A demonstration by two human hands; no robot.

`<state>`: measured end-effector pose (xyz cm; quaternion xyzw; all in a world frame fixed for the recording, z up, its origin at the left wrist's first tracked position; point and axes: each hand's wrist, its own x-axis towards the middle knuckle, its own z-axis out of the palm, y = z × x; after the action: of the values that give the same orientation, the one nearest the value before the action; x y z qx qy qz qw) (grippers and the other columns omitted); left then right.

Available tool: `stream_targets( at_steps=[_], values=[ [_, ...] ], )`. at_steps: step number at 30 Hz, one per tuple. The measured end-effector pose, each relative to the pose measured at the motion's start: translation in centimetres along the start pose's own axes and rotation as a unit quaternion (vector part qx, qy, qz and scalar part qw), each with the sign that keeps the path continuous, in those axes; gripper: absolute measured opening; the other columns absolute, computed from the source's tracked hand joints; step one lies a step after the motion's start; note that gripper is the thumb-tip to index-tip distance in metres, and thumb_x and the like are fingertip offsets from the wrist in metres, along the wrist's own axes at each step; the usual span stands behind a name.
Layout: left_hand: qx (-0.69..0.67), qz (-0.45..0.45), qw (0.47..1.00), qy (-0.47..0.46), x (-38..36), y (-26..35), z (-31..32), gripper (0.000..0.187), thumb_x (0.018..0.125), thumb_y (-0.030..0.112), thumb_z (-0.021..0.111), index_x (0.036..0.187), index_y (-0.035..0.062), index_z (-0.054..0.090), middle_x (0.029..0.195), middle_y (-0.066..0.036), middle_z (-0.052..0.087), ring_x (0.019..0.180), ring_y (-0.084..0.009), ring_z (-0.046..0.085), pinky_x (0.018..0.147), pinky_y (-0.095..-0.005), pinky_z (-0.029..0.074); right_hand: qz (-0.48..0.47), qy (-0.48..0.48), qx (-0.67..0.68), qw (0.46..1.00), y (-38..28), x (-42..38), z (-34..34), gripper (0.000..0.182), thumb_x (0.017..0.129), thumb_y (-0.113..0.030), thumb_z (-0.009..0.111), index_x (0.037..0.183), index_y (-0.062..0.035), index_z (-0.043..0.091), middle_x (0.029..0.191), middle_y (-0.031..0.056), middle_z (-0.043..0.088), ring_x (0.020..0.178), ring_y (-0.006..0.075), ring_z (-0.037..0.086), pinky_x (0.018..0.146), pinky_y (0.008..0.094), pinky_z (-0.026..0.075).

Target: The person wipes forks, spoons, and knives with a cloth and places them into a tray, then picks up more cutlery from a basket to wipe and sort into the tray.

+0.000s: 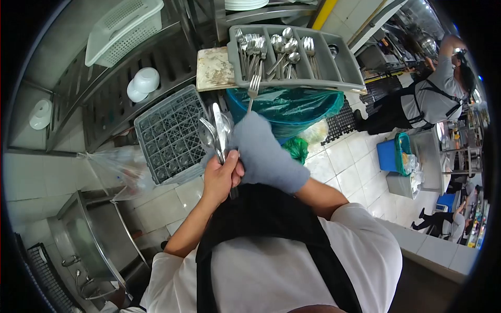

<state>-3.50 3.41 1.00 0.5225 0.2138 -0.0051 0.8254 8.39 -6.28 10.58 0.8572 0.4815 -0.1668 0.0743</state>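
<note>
Our left hand [222, 175] is clamped on a bundle of cutlery [216, 133]; our right hand, wrapped in the grey cloth [266, 154], grips a fork [253, 88]. The cutlery tray [334, 65] ahead already holds many pieces; the bundle remains.

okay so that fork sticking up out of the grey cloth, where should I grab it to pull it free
Judging by its pose, take the fork by the bare neck just below the tines, coming from above. Its tines point up toward the cutlery tray, while the handle is buried in the grey cloth around the right hand. The left hand already holds the other cutlery.
</note>
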Motion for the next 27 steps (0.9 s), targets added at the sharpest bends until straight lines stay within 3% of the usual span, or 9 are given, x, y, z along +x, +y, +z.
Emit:
stream_targets(
  at_steps=[3, 5, 8, 18, 20, 21, 22, 24, 27],
  values=[
    [-0.087, -0.01, 0.996, -0.032, -0.8, 0.4, -0.2, 0.032, 0.099, 0.024, 0.048, 0.115, -0.0025, 0.054, 0.075, -0.007, 0.059, 0.053, -0.0104, 0.05, 0.048, -0.0243, 0.04, -0.22, 0.373, 0.16, 0.887, 2.4, 0.0, 1.8, 0.029, 0.06, -0.036, 0.072, 0.055, -0.015, 0.053, 0.059, 0.0047, 0.053, 0.057, 0.0287, 0.051, 0.063, 0.036, 0.038],
    [-0.164, 0.002, 0.982, -0.09, -0.8, 0.2, -0.7, 0.041, 0.098, 0.019, 0.044, 0.131, -0.005, 0.046, 0.085, -0.011, 0.062, 0.065, -0.0159, 0.058, 0.061, -0.028, 0.048, -0.149, 0.239, -0.062, 0.958, 3.5, 1.0, -0.9, 0.031, 0.06, -0.036, 0.071, 0.06, -0.0111, 0.053, 0.066, 0.0064, 0.055, 0.059, 0.0278, 0.05, 0.064, 0.0348, 0.038],
    [-0.104, 0.004, 0.993, -0.05, -1.2, -0.1, -0.6, 0.04, 0.097, 0.017, 0.045, 0.13, -0.0054, 0.047, 0.087, -0.012, 0.064, 0.069, -0.0187, 0.062, 0.063, -0.0314, 0.052, -0.111, 0.26, -0.134, 0.95, 4.7, 2.1, -0.4, 0.026, 0.06, -0.031, 0.07, 0.064, -0.01, 0.056, 0.067, 0.007, 0.055, 0.062, 0.0287, 0.052, 0.066, 0.0368, 0.039],
    [-0.005, 0.053, 0.998, 0.018, -0.3, 0.5, 0.5, 0.02, 0.1, 0.02, 0.046, 0.105, 0.0002, 0.046, 0.092, -0.017, 0.067, 0.053, -0.0149, 0.059, 0.044, -0.0245, 0.046, -0.18, 0.421, 0.163, 0.874, 1.0, 1.1, 3.4, 0.017, 0.062, -0.018, 0.066, 0.074, -0.0067, 0.062, 0.074, 0.0133, 0.057, 0.07, 0.0321, 0.057, 0.071, 0.0431, 0.042],
    [0.002, 0.077, 0.994, 0.074, -0.2, 0.0, 0.8, 0.019, 0.098, 0.019, 0.05, 0.103, 0.0009, 0.047, 0.087, -0.015, 0.067, 0.052, -0.0146, 0.059, 0.044, -0.0236, 0.045, -0.078, 0.367, 0.09, 0.923, 0.6, 1.6, 2.4, 0.015, 0.064, -0.017, 0.065, 0.074, -0.0063, 0.061, 0.076, 0.0155, 0.057, 0.072, 0.0317, 0.058, 0.067, 0.0416, 0.042],
    [-0.002, 0.078, 0.993, 0.091, 0.0, -0.1, 0.9, 0.017, 0.097, 0.018, 0.053, 0.1, 0.0015, 0.049, 0.081, -0.014, 0.066, 0.052, -0.0134, 0.058, 0.044, -0.0228, 0.045, 0.176, 0.216, 0.353, 0.893, 0.2, 4.3, 3.1, 0.034, 0.065, -0.021, 0.07, 0.094, -0.0028, 0.065, 0.097, 0.0178, 0.059, 0.096, 0.0345, 0.054, 0.084, 0.0416, 0.043],
    [-0.002, 0.078, 0.993, 0.09, 0.0, -0.1, 1.0, 0.017, 0.097, 0.018, 0.053, 0.1, 0.0015, 0.049, 0.081, -0.014, 0.066, 0.052, -0.0134, 0.058, 0.044, -0.0228, 0.045, 0.178, 0.217, 0.353, 0.893, 0.1, 4.8, 4.0, 0.034, 0.065, -0.021, 0.07, 0.094, -0.0028, 0.065, 0.097, 0.0178, 0.059, 0.096, 0.0345, 0.054, 0.084, 0.0416, 0.043],
    [0.034, 0.081, 0.994, 0.069, -0.2, -0.2, 1.2, 0.016, 0.097, 0.017, 0.052, 0.097, 0.0011, 0.05, 0.076, -0.012, 0.066, 0.05, -0.0117, 0.057, 0.043, -0.0224, 0.043, 0.26, 0.428, 0.216, 0.838, -0.9, 4.1, 2.5, 0.02, 0.069, -0.02, 0.068, 0.084, -0.0056, 0.068, 0.084, 0.0139, 0.062, 0.087, 0.0306, 0.059, 0.08, 0.0387, 0.045],
    [0.067, 0.076, 0.993, 0.058, -0.6, 0.6, 1.4, 0.016, 0.097, 0.016, 0.052, 0.097, 0.0006, 0.05, 0.074, -0.011, 0.065, 0.048, -0.0099, 0.055, 0.041, -0.0219, 0.042, 0.168, 0.29, -0.048, 0.941, 1.3, 4.0, 2.7, 0.009, 0.071, -0.014, 0.066, 0.072, -0.0066, 0.07, 0.062, 0.0074, 0.059, 0.062, 0.0256, 0.062, 0.063, 0.0375, 0.048]
  ],
)
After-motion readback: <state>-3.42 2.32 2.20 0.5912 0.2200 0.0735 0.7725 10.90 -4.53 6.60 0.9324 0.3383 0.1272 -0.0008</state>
